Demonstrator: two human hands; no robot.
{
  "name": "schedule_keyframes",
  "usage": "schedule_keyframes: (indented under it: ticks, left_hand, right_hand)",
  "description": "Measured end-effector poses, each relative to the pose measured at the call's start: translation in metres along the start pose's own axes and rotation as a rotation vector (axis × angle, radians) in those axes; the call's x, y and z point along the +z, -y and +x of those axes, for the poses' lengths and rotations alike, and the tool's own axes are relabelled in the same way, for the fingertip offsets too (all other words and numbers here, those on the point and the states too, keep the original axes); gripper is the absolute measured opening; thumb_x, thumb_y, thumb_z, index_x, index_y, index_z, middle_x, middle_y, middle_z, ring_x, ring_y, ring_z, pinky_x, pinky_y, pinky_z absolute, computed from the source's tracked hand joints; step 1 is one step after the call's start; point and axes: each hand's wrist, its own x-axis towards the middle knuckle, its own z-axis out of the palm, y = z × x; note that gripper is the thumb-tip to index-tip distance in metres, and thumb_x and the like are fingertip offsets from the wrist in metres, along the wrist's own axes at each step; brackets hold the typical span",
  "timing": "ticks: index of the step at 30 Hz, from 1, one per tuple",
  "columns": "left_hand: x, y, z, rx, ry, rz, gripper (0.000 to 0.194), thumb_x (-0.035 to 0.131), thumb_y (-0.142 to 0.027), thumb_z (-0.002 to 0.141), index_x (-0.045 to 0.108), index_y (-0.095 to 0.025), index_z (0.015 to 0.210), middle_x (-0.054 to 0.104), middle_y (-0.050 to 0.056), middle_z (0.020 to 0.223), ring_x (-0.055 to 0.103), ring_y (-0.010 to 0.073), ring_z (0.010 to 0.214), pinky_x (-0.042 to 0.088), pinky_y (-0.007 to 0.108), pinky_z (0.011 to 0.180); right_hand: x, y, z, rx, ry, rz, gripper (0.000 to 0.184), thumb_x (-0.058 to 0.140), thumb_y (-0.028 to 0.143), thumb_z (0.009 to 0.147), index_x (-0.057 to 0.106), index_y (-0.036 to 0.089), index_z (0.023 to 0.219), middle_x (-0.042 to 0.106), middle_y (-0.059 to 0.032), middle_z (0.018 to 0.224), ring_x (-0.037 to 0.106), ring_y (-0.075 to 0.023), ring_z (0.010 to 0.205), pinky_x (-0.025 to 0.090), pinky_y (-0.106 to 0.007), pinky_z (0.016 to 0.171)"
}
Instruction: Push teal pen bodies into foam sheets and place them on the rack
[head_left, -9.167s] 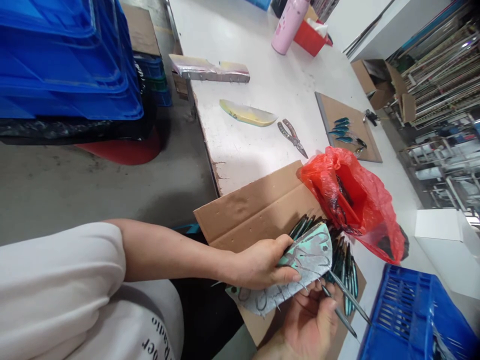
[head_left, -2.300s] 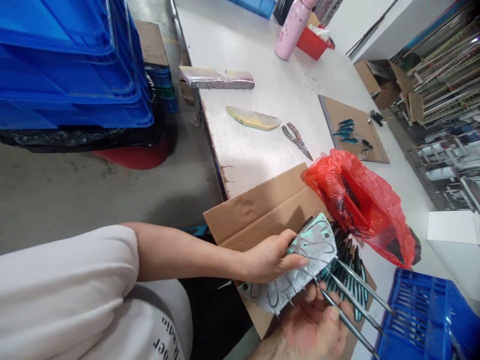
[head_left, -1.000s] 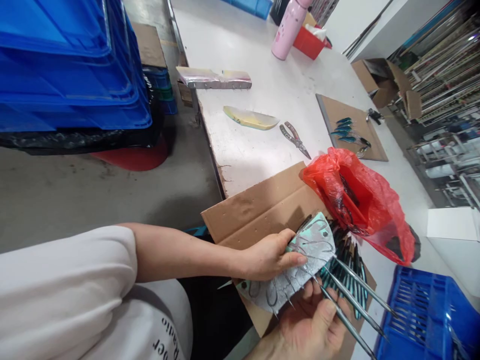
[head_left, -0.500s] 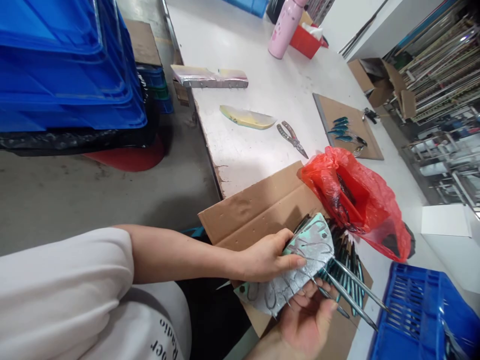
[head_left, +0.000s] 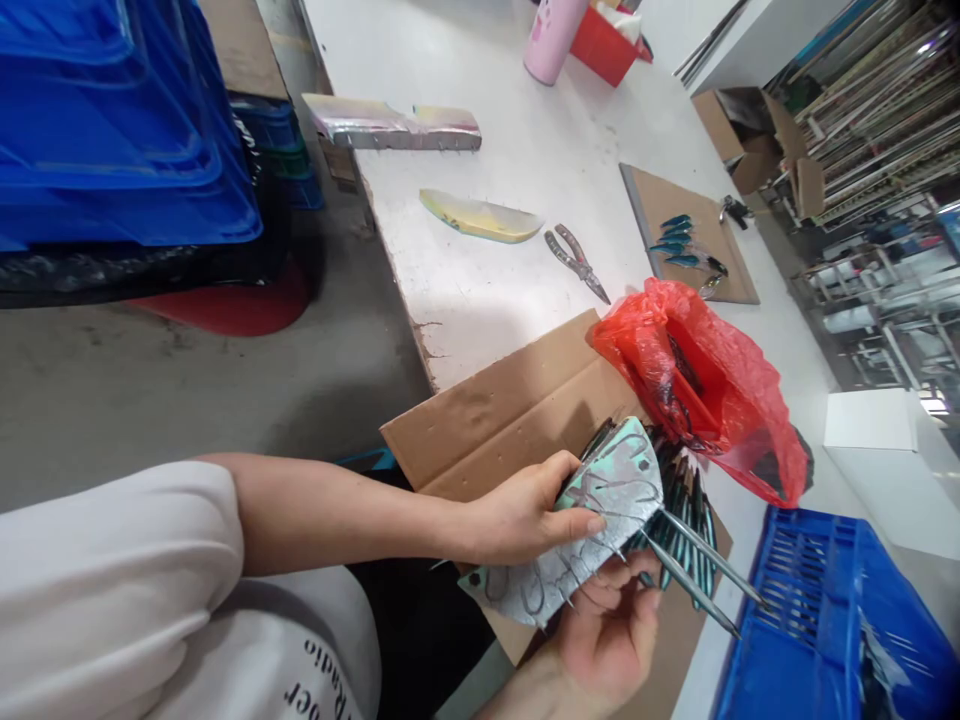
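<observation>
My left hand (head_left: pixel 517 512) grips a painted plate (head_left: pixel 619 480), grey and mint green, with its thumb on the face. Bent wires run over that plate, and two metal rods (head_left: pixel 705 565) stick out at its right end. Under the lower edge is my right hand (head_left: pixel 607 625), palm up, its fingers curled and partly hidden. A small dark tip shows beside its thumb; what it belongs to is unclear. Many slender dark-teal pieces (head_left: pixel 694 535) lie behind the rods on cardboard (head_left: pixel 487 420).
A red plastic bag (head_left: pixel 757 400) stands beside the cardboard, with a blue crate (head_left: pixel 802 620) at lower right. Pliers (head_left: pixel 576 262), a curved yellowish piece (head_left: pixel 480 218) and a board (head_left: pixel 637 210) bearing several teal pieces lie on the white table (head_left: pixel 495 295). Blue bins (head_left: pixel 127 130) are stacked left.
The view has shifted slightly, moving the scene up and left. My right thumb has come nearer its fingers, and the slender dark piece beside them is now mostly out of sight.
</observation>
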Motion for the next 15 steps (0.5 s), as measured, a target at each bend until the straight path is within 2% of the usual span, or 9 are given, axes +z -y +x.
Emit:
schedule_keyframes:
  ticks: [6, 15]
  left_hand:
    - [0.0005, 0.0013, 0.0000, 0.014, 0.010, -0.003, 0.033, 0.055, -0.039, 0.077, 0.045, -0.016, 0.099, 0.054, 0.001, 0.088, 0.050, 0.0132, 0.079, 0.037, 0.022, 0.065]
    - [0.0002, 0.0028, 0.0004, 0.015, 0.019, -0.003, 0.034, 0.055, -0.039, 0.077, 0.045, -0.016, 0.099, 0.055, 0.002, 0.089, 0.051, 0.0138, 0.080, 0.038, 0.022, 0.065]
  right_hand:
    - [-0.0009, -0.0013, -0.0010, 0.085, 0.012, -0.009, 0.024, 0.045, 0.019, 0.078, 0.057, 0.016, 0.098, 0.057, 0.0027, 0.089, 0.053, 0.0011, 0.082, 0.043, -0.005, 0.071]
    - [-0.0007, -0.0033, -0.0017, 0.081, 0.014, -0.025, 0.024, 0.045, 0.021, 0.078, 0.057, 0.018, 0.098, 0.055, 0.0041, 0.088, 0.052, 0.0008, 0.083, 0.041, -0.006, 0.077]
